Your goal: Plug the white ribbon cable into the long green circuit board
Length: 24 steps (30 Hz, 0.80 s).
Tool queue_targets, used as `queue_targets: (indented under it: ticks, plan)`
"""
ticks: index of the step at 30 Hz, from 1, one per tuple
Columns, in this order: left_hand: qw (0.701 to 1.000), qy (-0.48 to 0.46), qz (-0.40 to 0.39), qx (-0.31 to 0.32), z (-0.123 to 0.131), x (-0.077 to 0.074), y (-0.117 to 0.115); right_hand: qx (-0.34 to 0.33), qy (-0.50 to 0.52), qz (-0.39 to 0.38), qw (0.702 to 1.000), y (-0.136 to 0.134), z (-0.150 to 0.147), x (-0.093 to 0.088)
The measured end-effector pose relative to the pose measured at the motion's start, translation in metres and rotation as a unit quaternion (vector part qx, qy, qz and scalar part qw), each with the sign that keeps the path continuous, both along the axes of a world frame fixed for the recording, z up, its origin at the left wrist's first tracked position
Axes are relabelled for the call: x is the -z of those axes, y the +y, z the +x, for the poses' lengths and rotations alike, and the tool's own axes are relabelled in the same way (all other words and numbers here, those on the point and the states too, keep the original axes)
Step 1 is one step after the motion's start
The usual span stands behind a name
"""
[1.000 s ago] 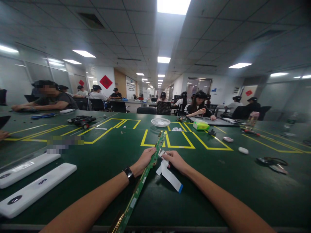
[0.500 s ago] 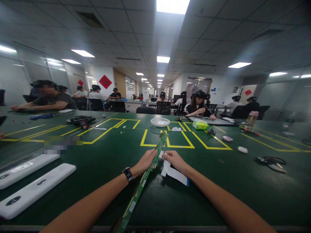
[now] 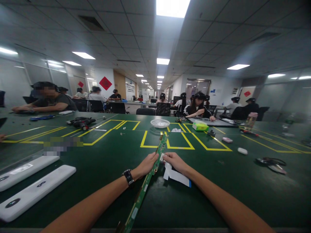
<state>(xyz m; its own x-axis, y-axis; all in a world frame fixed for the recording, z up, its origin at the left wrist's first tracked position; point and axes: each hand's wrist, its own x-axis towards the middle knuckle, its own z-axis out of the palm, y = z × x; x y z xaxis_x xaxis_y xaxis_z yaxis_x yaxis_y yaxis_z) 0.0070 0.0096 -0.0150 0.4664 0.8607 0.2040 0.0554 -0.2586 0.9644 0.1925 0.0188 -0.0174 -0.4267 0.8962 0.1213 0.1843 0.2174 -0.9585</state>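
My left hand (image 3: 147, 164), with a dark watch on its wrist, is closed around a long, narrow green circuit board (image 3: 142, 194) near its upper end. The board slants from the lower middle of the view up toward the table's centre. At the board's right edge my right hand (image 3: 176, 161) pinches the end of a white flat ribbon cable (image 3: 179, 178). The cable hangs below the fingers, bends, and ends in a blue tip. Whether the pinched end sits in a connector on the board cannot be made out.
Two long white cases (image 3: 41, 191) lie at the left. Beyond the board are a white round basket (image 3: 160, 123) and a green tissue pack (image 3: 200, 125). A dark cable bundle (image 3: 272, 161) lies right, tools (image 3: 81, 122) far left. Co-workers sit across the green table (image 3: 206, 207).
The board and both hands have shifted very slightly. The ribbon cable's hanging part has swung a little to the right; both hands keep their hold.
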Motion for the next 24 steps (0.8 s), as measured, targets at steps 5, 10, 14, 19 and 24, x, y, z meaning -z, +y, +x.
queue_targets:
  ticks: [5,10,14,19,24]
  plan:
    - [0.999,0.018,0.026,0.007,0.000,-0.004,0.005,0.021,-0.085,0.082,0.993,0.001,0.007,-0.007]
    - [0.981,0.128,0.137,-0.046,-0.009,-0.005,0.017,0.113,-0.207,0.172,0.956,0.010,0.022,-0.011]
    - [0.941,0.227,0.205,-0.142,-0.015,0.002,0.027,0.221,-0.358,0.223,0.880,0.027,0.046,-0.007]
    - [0.922,0.246,0.231,-0.188,-0.015,0.005,0.029,0.309,-0.466,0.245,0.792,0.042,0.071,-0.002]
    - [0.917,0.247,0.249,-0.191,-0.015,0.003,0.028,0.263,-0.499,0.265,0.782,0.040,0.073,0.004]
